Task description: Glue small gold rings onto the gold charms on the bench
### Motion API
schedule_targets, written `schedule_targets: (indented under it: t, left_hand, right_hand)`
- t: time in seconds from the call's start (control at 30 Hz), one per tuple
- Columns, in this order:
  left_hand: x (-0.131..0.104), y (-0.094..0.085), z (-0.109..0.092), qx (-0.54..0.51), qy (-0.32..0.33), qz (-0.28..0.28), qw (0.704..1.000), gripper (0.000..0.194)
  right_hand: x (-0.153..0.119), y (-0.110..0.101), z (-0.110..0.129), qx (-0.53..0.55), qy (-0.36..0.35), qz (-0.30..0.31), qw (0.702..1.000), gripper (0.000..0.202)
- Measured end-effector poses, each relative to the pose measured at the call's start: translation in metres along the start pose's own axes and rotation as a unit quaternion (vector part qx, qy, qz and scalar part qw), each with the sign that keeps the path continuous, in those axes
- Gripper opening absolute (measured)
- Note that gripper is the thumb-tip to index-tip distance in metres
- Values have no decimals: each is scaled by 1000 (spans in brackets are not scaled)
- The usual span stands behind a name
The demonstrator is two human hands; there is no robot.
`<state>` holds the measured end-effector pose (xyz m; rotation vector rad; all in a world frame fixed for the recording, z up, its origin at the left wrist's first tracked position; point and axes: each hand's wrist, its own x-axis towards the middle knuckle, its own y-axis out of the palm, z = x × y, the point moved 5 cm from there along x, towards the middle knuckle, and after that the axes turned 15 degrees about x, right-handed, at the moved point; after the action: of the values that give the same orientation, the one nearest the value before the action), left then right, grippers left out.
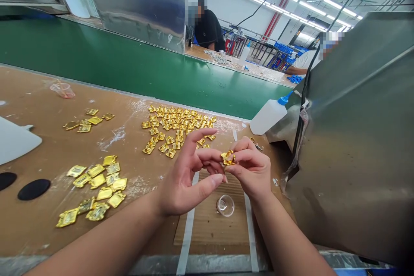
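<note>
A small shiny gold metal piece [228, 158] is pinched between the thumb and fingers of my right hand [254, 170]. My left hand [186, 181] is close on its left, with thumb and index finger spread apart. One left fingertip reaches the edge of the gold piece; whether it presses on it I cannot tell. Below both hands, a small clear plastic cup [225, 205] stands on a cardboard sheet [213, 233] taped down with pale strips. Beyond my left hand lies a large cluster of similar gold pieces [176, 120].
More gold pieces [97, 181] lie in groups at the left, near black discs [34, 189] and a white object [16, 142]. A white bottle with blue cap [268, 116] leans at the right beside a metal panel [352, 138]. Behind runs a green belt [129, 64]; two people sit beyond.
</note>
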<state>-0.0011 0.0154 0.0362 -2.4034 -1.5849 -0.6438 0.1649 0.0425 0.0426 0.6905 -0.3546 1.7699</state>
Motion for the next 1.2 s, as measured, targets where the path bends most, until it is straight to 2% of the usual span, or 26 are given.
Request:
schedule_targets:
  t: [0.13,0.23,0.33,0.5,0.67,0.8,1.0,1.2]
  left_hand:
    - [9,-2,8,-42,-58,-7,997,59]
    - [15,-2,15,-78,-97,-3,992,42]
    - [17,-2,20,-95,-127,-4,987,35]
    - [15,-2,24,-125,-185,-35,974,32]
    - [15,-3,25,-137,-210,-28,968,36]
    - [16,-6,25,-137,-224,-23,965,38]
    - [19,-13,27,-111,-253,-41,960,39]
    - [17,-18,30,-113,-253,-23,961,42]
  right_hand:
    - [0,0,4,-72,-20,-12,997,12]
    - [2,6,9,-115,-38,13,993,17]
    - [2,12,14,-137,-53,41,988,22]
    - [4,18,19,-132,-63,37,989,15]
    - [3,17,19,-100,-54,10,993,25]
    - [4,15,22,-123,-80,43,988,26]
    - [7,19,28,-181,-144,138,963,18]
    - [9,16,29,-132,-151,133,971,31]
